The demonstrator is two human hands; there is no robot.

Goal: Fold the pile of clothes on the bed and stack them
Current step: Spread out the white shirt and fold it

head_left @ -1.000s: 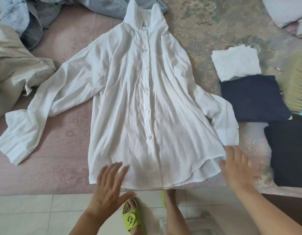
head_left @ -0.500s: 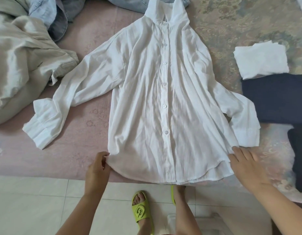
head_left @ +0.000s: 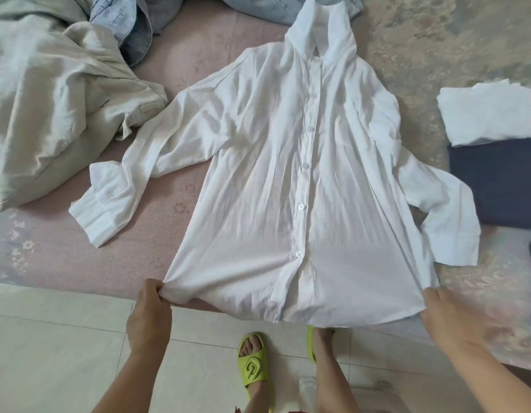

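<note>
White, thin cotton-like cloth: the shirt [head_left: 291, 186] is lying face-up and buttoned on the bed [head_left: 64, 257], collar at the far side, hem hanging just over the near edge. The left hand [head_left: 149, 311] is pinching the near-left hem corner between curled fingers and thumb; the right hand [head_left: 449, 320] is gripping the near-right hem corner, though its fingertips are partly hidden under the cloth. The hem is being drawn taut between them.

Handling, as judged: the fabric is looking light, limp and finely creased, so it is likely to sag and wrinkle wherever unsupported, and is not fragile. Seams, hem corners, shoulders and cuffs are offering the firmest holds; the button placket is giving a straight centre line for folding.

The left sleeve [head_left: 130, 180] is stretching out toward the near left, its cuff doubled over; the right sleeve [head_left: 437, 204] is bending down beside the body, its cuff reaching toward the folded dark garment [head_left: 496, 180]. A folded white garment [head_left: 487, 114] is resting just beyond that, overlapping its far edge. At far left, a crumpled beige garment [head_left: 49, 99] is lying near the left sleeve, and denim pieces [head_left: 124, 28] are bunching behind the collar. The beige pile and the folded items may be crowding sleeve folds on either side. Green sandals [head_left: 255, 368] are standing on the tiled floor [head_left: 49, 353].
</note>
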